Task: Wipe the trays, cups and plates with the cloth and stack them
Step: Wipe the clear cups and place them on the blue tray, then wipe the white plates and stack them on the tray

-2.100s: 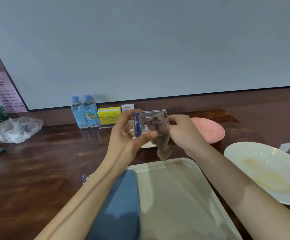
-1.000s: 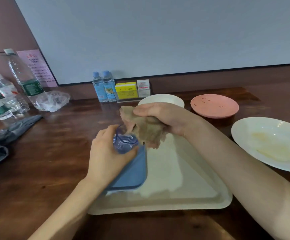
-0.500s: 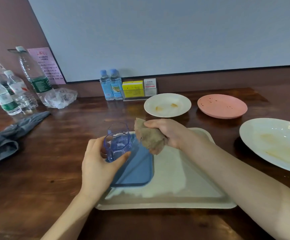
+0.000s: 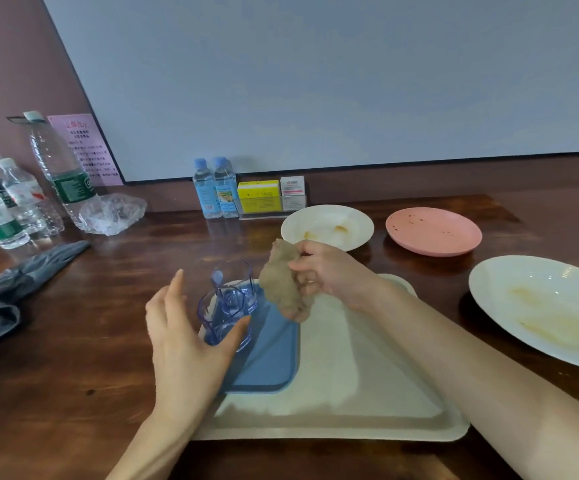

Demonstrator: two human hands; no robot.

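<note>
A dark wooden desk (image 4: 90,341) runs along a maroon wall under a big pale board. At the far left stand clear plastic water bottles (image 4: 59,171), with a crumpled grey garment (image 4: 21,275) nearer.

The left hand (image 4: 184,344) is beside the transparent blue faceted cup (image 4: 227,303). Its fingers are straight and spread apart and its thumb is touching the cup's near wall, so it is not gripping. The cup stands upright on the far left corner of a small blue plastic tray (image 4: 270,362), which lies on a large cream tray (image 4: 350,375).

Just right of the cup, the right hand (image 4: 329,271) has its fingers clamped on a bunched brown cloth (image 4: 281,285), whose loose end hangs over the blue tray.

Further right, still unstacked, are a small white plate with yellow smears (image 4: 326,226), a pink plate with crumbs (image 4: 433,230) and a large white plate with a yellow stain (image 4: 540,306).

The cup looks light and sits near the tray's edge. A brush from the left thumb could probably tip it onto the desk, and so could the dangling cloth catching its rim. The cloth may also only spread the greasy smears.
</note>
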